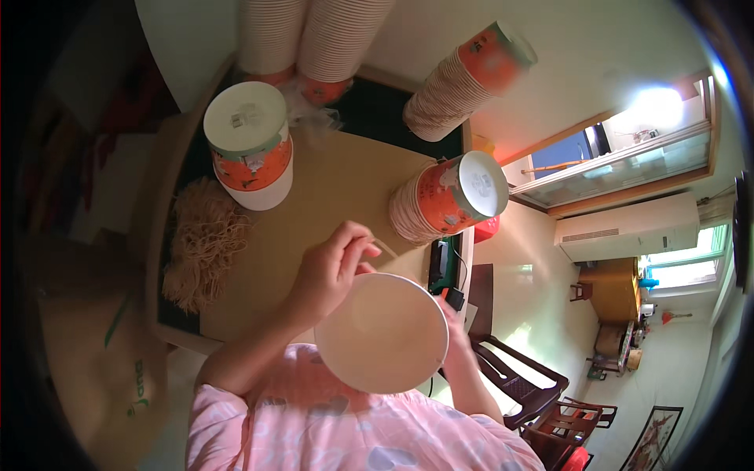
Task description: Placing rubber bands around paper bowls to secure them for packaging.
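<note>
A white paper bucket [382, 334] is held in front of my chest, its round open mouth tilted up toward me. My right hand [454, 334] grips it at the right side, partly hidden behind the wall and a little blurred. Just above the rim on the left is my left hand [338, 263], its fingers curled into a pinch. A thin pale strand shows beside those fingertips, but I cannot make out what they hold. At the table's left edge lies a heap of beige strings [206, 243].
On the table [330, 180] stand an orange-and-white bucket with a lid-like end [250, 149] and a nested bucket stack [448, 196]. Taller stacks [345, 39] and a leaning one [463, 82] are behind. Crumpled clear plastic [314, 114], a black device [440, 263] and a cardboard box [94, 353] are nearby.
</note>
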`<state>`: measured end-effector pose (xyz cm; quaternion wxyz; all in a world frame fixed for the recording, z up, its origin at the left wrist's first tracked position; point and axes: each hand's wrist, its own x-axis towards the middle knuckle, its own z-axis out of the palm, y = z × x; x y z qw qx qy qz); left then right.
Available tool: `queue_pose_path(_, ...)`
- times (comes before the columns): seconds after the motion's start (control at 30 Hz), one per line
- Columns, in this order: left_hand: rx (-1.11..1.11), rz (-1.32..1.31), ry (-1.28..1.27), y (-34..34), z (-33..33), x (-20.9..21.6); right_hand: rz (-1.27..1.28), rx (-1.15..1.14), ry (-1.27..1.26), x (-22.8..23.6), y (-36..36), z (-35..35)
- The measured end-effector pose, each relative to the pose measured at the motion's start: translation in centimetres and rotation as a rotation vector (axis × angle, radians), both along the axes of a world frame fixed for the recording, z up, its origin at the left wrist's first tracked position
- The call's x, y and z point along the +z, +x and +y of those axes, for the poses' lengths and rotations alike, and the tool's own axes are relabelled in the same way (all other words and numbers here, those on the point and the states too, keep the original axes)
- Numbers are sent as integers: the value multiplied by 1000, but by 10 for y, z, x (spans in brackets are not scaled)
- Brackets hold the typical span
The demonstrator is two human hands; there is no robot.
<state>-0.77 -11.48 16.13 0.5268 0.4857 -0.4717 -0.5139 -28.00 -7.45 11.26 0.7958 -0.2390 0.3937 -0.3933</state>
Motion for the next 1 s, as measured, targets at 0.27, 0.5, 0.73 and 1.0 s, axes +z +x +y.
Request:
queue_pose_path(0.27, 53, -277, -809, -56, -108, 63, 1259, -306, -1295, 174, -12, -83)
queue_pose_path(0.5, 178, -134, -642, -76, -124, 25, 1550, -148, -1433, 147, 6, -164)
queue_pose_path(0.73, -1560, 189, -511, -31, 38, 67, 1517, -117, -1292, 87, -13, -193)
queue_pose_path(1.0, -1671, 753, 441, -41, 45, 105, 1465, -114, -1243, 69, 9, -164)
